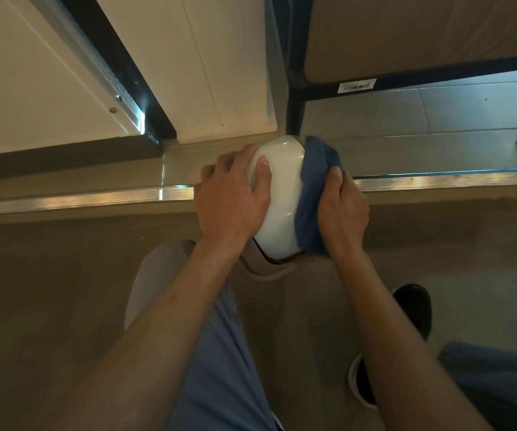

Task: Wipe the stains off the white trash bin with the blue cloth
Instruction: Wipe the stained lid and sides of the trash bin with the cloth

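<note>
On the tiled floor [437, 113], beside a metal threshold strip [80, 200] and just in front of a dark chair leg [294, 110], stands the white trash bin [279, 194], seen from almost straight above so that mostly its domed lid shows. Its body is largely hidden below the lid and the hands, and no stains can be made out on the glossy top from this angle.

Judging by its look, the bin is light, hollow plastic: stiff enough to press against, but smooth and likely to slide or tip on the tiles if rubbed from one side only. So it needs bracing, and the left hand [229, 200] does that, fingers spread and curled over the lid's left edge, thumb lying on the top.

Against the bin's right side the right hand [341, 209] presses the blue cloth [313, 194], fingers closed together around the bunched fabric. The cloth is soft and folds around the curve, so a flat palm behind it should give better contact than fingertips. Best holds seem to be the lid's rim or the shoulders of the body, opposite the wiping side.
</note>
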A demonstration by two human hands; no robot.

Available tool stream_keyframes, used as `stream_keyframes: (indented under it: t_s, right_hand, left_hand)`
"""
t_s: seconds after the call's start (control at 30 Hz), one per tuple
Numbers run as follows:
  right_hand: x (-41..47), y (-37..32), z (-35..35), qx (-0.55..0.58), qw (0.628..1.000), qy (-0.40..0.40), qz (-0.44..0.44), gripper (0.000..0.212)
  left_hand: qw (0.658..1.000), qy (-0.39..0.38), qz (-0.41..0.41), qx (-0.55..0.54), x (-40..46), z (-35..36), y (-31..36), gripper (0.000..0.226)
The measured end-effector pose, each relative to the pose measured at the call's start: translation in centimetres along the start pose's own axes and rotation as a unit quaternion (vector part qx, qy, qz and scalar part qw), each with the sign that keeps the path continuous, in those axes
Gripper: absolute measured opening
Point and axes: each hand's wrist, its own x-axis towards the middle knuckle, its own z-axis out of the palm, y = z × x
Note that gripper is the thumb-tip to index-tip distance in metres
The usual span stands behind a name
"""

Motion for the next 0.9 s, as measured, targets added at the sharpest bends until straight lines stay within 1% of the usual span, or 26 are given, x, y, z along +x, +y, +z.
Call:
stream_keyframes:
  t_s: [0.07,0.13,0.2,0.27,0.3,0.33,0.4,0.47,0.5,0.53,0.6,0.63,0.7,0.77,0.83,0.9]
  right_hand:
    - [3.0,-2.0,-0.6,-0.011,0.995,-0.098,0.008,0.034]
    - [6.0,-3.7,-0.8,-0.033,0.979,-0.200,0.022,0.037]
    - [7.7,-5.0,-0.5,-0.030,0.967,-0.251,0.038,0.042]
    - [7.9,-5.1,-0.5,0.001,0.965,-0.258,0.050,0.044]
    - [7.4,-4.8,-0.6,0.013,0.967,-0.249,0.051,0.043]
    - [6.5,-4.3,-0.8,0.020,0.972,-0.230,0.046,0.040]
    - [4.2,-2.7,-0.8,0.008,0.986,-0.165,0.011,0.035]
    - [1.8,-1.2,-0.8,0.008,0.994,-0.105,-0.020,0.038]
    - [1.3,-0.7,-0.8,0.014,0.995,-0.094,-0.021,0.038]
    - [1.4,-0.7,-1.0,0.021,0.994,-0.104,-0.019,0.038]
    - [2.7,-1.7,-1.5,0.024,0.987,-0.157,-0.005,0.035]
    - [3.6,-2.5,-1.6,0.018,0.983,-0.185,0.003,0.035]
    - [5.7,-3.9,-1.4,-0.014,0.974,-0.226,0.008,0.041]
    - [7.2,-4.8,-0.8,-0.028,0.967,-0.253,0.008,0.038]
    - [7.9,-4.9,-0.3,-0.015,0.965,-0.260,0.010,0.030]
    - [7.3,-4.5,-0.5,-0.004,0.970,-0.241,0.011,0.033]
  left_hand:
    - [1.000,-0.001,0.000,-0.003,0.0,0.0,0.1,0.047]
    - [1.000,0.000,-0.005,-0.003,0.0,0.1,0.1,0.047]
    - [1.000,0.002,-0.009,-0.003,0.0,0.1,0.1,0.047]
    - [1.000,0.002,-0.011,-0.005,0.0,0.0,0.2,0.046]
    - [1.000,0.001,-0.014,-0.006,0.0,0.0,0.2,0.046]
    - [1.000,0.001,-0.016,-0.007,0.0,0.0,0.3,0.046]
    - [1.000,0.003,-0.017,-0.005,0.0,0.0,0.2,0.046]
    - [1.000,0.003,-0.011,-0.004,0.0,0.0,0.0,0.046]
    - [1.000,0.002,-0.008,-0.006,0.0,-0.1,0.0,0.046]
    - [1.000,0.001,-0.007,-0.008,0.0,-0.1,0.0,0.047]
    - [1.000,0.002,-0.009,-0.006,0.1,-0.1,0.2,0.047]
    - [1.000,0.003,-0.012,-0.004,0.1,-0.1,0.3,0.047]
    - [1.000,0.001,-0.015,-0.003,0.1,0.0,0.4,0.048]
    - [1.000,0.002,-0.017,-0.008,0.1,0.0,0.4,0.049]
    - [1.000,0.005,-0.021,-0.009,0.1,0.0,0.4,0.048]
    - [1.000,0.006,-0.022,-0.008,0.1,0.1,0.4,0.048]
